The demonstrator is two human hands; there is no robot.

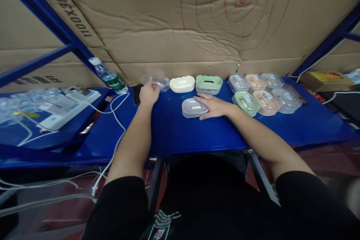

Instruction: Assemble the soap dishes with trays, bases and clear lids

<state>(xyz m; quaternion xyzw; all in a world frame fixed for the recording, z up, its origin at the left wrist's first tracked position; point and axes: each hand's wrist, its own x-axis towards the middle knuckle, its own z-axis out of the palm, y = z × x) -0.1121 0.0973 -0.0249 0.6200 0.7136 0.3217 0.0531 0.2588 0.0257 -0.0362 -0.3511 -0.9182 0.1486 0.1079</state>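
On the blue table sits a grey oval dish with a small white piece in its middle. My right hand rests at its right side, thumb and fingers apart around the edge. Farther left, my left hand has its fingers bent together at the clear plastic lids; what the fingertips hold is too small to make out. Beside the lids stand stacked cream trays, then a green tray on top of grey ones.
Several lidded dishes in grey, peach and green stand at the right. A water bottle, a dark phone and a white cable lie at the left. Cardboard walls the back.
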